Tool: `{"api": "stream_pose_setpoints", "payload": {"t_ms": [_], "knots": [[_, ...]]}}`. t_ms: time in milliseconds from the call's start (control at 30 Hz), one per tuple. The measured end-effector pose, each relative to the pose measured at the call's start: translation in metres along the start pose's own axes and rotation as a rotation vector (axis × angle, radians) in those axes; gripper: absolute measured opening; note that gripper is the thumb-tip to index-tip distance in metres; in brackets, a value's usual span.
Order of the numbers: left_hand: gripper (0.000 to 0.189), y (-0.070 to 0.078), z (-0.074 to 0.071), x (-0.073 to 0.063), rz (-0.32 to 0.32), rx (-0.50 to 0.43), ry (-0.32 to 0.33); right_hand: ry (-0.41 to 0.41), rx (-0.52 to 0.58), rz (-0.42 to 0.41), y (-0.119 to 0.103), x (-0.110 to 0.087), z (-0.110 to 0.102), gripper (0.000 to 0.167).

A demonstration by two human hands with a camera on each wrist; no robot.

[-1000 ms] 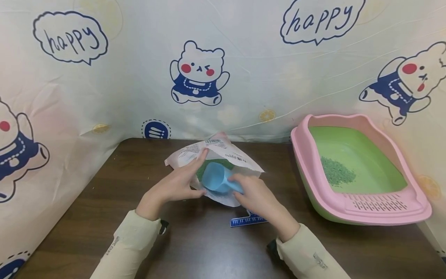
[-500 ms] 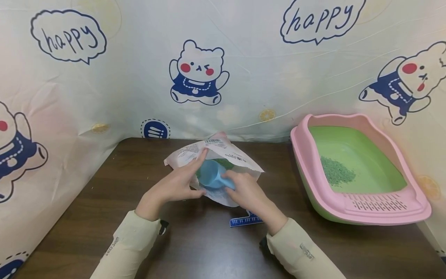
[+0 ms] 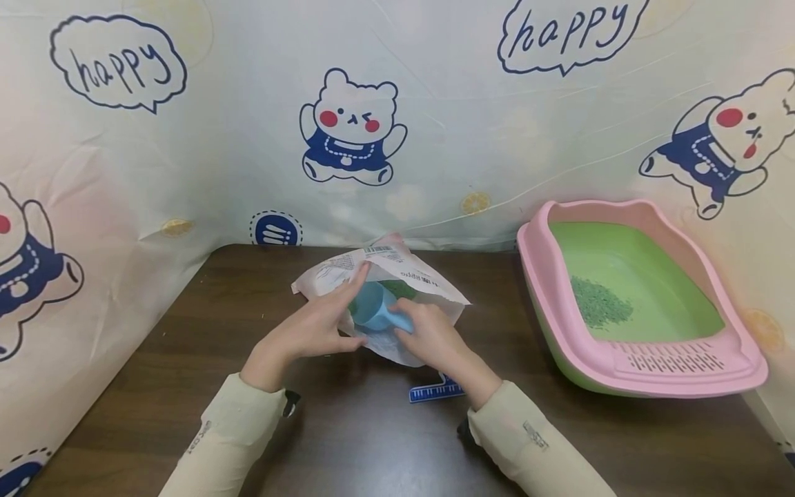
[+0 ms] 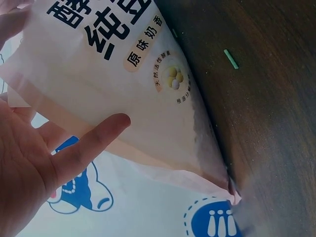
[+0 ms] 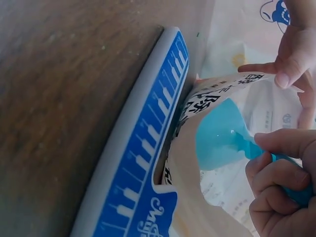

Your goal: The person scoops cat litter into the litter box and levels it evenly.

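My left hand (image 3: 304, 328) spreads its thumb and fingers at the mouth of a white and pink printed bag (image 3: 332, 269). In the left wrist view, one straight finger (image 4: 101, 138) lies along the bag's outer side. Green pellets, likely cat litter (image 3: 399, 288), show inside the bag. My right hand (image 3: 433, 336) grips the handle of a light blue scoop (image 3: 371, 307), its fingers curled round it in the right wrist view. The scoop's cup (image 5: 217, 140) sits within the bag's mouth; how deep it reaches into the pellets is hidden.
A pink-rimmed green litter box (image 3: 546, 331) stands at the right, with a patch of green pellets (image 3: 599, 302) inside. A blue piano-print clip (image 3: 435, 393) lies just before the bag, partly behind my right wrist. A printed cloth (image 3: 459, 138) hangs behind the dark wooden table (image 3: 373, 449).
My right hand has pushed the scoop leftward and slightly farther into the bag. My left hand stays at the bag's mouth, and the bag has hardly moved.
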State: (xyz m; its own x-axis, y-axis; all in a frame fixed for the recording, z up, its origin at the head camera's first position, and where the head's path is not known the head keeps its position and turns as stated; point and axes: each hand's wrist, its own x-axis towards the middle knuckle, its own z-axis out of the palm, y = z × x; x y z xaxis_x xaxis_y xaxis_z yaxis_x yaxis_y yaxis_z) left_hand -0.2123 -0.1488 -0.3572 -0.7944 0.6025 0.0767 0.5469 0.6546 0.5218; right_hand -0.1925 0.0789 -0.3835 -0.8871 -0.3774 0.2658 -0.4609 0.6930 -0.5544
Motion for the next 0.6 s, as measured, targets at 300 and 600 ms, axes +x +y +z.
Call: {"api": "stream_pose_setpoints", "payload": {"t_ms": [300, 600], "knots": [[0.115, 0.002, -0.001, 0.002, 0.014, 0.010, 0.000, -0.025, 0.060, 0.054, 0.005, 0.009, 0.005, 0.032], [0.116, 0.001, -0.001, 0.001, 0.023, 0.038, 0.000, -0.013, 0.139, 0.075, 0.009, 0.016, 0.012, 0.034]]}}
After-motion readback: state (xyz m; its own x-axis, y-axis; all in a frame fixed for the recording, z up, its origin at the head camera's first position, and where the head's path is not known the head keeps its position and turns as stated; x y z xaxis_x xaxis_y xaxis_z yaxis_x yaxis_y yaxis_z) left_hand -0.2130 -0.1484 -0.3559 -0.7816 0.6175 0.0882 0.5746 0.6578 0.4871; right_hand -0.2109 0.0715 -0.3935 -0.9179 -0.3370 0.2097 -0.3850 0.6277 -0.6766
